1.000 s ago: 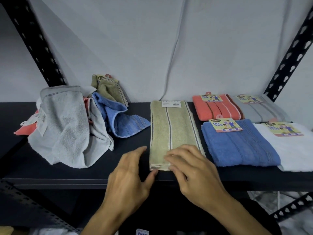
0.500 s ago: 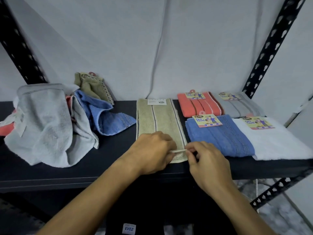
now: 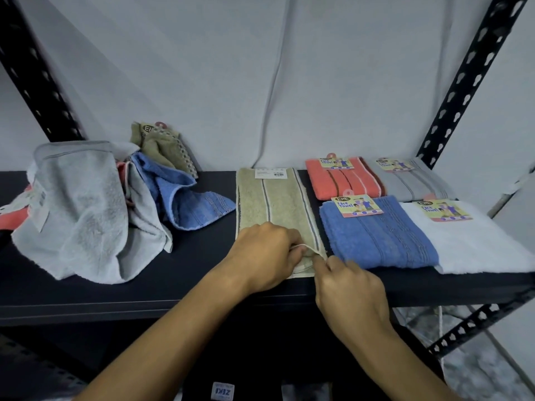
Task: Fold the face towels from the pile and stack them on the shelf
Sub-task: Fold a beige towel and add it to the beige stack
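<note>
1. Grey wall behind, with a cable hanging down it; black perforated uprights at either side; dark shelf running across at mid-height.
2. Lying on the shelf's middle: olive towel, folded into a long strip, long axis running from the front edge back toward the wall, dark stripes along that same axis, white barcode tag at its far end.
3. Near end of that strip partly covered by the left hand, fingers curled, pinching the pale hem at the front corner; fingertips themselves tucked under and not visible.
4. Right hand just beside it, thumb and forefinger nipping the same hem at the right front corner; hem lifted slightly between the two grips.
5. Left on the shelf: loose pile of grey, blue, coral and olive cloths, heaped and overlapping; coral piece mostly buried and cut off by the frame edge.
6. Right of the strip: four folded towels laid flat — coral and grey at the back, blue and white in front, each with a printed card label.
7. Below the shelf: dark and hard to make out, save a small white label with unclear lettering at the bottom edge.
</note>
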`<action>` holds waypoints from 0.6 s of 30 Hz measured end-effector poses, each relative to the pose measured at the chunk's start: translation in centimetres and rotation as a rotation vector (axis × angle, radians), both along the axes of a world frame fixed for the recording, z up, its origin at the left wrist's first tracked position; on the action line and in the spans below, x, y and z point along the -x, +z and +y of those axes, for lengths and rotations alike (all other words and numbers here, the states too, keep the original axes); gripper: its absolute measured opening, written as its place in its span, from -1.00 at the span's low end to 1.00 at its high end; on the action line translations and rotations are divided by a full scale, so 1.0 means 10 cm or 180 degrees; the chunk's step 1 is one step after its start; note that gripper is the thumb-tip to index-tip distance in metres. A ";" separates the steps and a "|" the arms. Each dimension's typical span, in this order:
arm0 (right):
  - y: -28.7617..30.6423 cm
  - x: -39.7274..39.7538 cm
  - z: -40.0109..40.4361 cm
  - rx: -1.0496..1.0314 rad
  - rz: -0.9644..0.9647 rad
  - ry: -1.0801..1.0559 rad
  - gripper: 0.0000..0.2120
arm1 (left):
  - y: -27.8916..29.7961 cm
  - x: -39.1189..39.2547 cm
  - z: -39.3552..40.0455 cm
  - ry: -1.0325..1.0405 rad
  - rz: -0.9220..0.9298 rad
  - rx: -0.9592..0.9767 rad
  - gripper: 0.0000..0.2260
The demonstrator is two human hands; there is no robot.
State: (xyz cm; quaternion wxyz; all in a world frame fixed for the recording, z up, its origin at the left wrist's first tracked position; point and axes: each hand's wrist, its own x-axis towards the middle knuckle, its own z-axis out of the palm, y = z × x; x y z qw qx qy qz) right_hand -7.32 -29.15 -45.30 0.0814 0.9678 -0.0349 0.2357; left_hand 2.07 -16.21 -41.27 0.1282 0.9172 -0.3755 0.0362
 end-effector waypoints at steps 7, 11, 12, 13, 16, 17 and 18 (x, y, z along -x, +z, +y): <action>0.07 -0.05 0.12 -0.0225 0.0071 -0.0155 -0.64 | -0.01 0.02 0.01 -0.0079 -0.0125 -0.0155 -0.74; 0.05 -0.10 0.12 -0.0666 0.0055 -0.0302 -0.58 | -0.02 -0.01 0.00 -0.0161 -0.0076 -0.0213 -0.77; 0.04 -0.11 0.12 -0.0737 0.0046 -0.0347 -0.60 | -0.01 -0.02 0.00 -0.0173 -0.0063 -0.0211 -0.77; 0.04 -0.11 0.13 -0.0797 0.0045 -0.0398 -0.62 | -0.01 -0.04 0.00 -0.0179 -0.0051 -0.0220 -0.78; 0.03 -0.11 0.11 -0.0963 0.0004 -0.0523 -0.65 | 0.02 -0.05 0.01 -0.0252 0.0016 -0.0224 -0.77; 0.01 -0.11 0.09 -0.1023 0.0004 -0.0571 -0.65 | 0.05 -0.06 0.02 -0.0264 0.0113 -0.0196 -0.74; -0.03 -0.13 0.06 -0.1079 -0.0028 -0.0622 -0.65 | 0.09 -0.09 0.03 -0.0238 0.0312 -0.0066 -0.70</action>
